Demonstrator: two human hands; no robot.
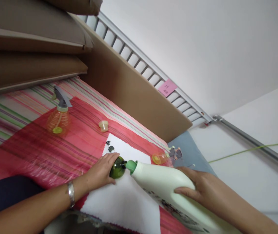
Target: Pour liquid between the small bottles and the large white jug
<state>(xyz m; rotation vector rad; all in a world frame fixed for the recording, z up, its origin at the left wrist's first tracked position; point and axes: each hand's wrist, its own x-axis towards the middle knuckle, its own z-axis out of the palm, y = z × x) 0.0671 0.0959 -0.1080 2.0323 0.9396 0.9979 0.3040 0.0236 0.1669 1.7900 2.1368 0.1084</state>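
My left hand is wrapped round a small dark green glass bottle on the white cloth. In my right hand is a large pale green plastic bottle, tipped on its side. Its green spout meets the small bottle's black neck; whether liquid flows is too fine to see. Small black parts lie on the cloth just beyond my left hand. A beige cap sits on the red sheet farther back.
An orange spray bottle with a grey trigger stands at the left. More spray bottles are behind the pale bottle. A brown board and white railing run along the back, with stacked cushions at upper left.
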